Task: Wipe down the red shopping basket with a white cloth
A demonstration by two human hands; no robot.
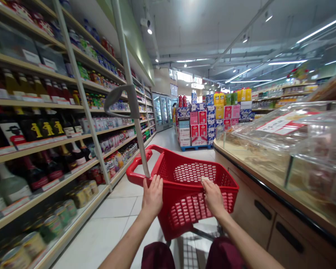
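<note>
A red plastic shopping cart (194,172) with perforated sides stands right before me, seen from the side. My left hand (152,195) is closed over its near rim, close to the handle end. Further right, my right hand (213,196) is closed at the same rim, with a small whitish piece (204,179) showing at its fingertips; its kind is unclear. From the handle end rises a metal pole (126,56) carrying a grey looped grip (132,101). What I can see of the basket's inside holds no goods.
Shelves of bottles and cans (47,130) line the left. On the right is a display counter (249,164) with clear plastic covers. Stacked drink boxes (198,125) stand on a blue pallet (196,147) ahead, and glass-door fridges (162,110) stand beyond.
</note>
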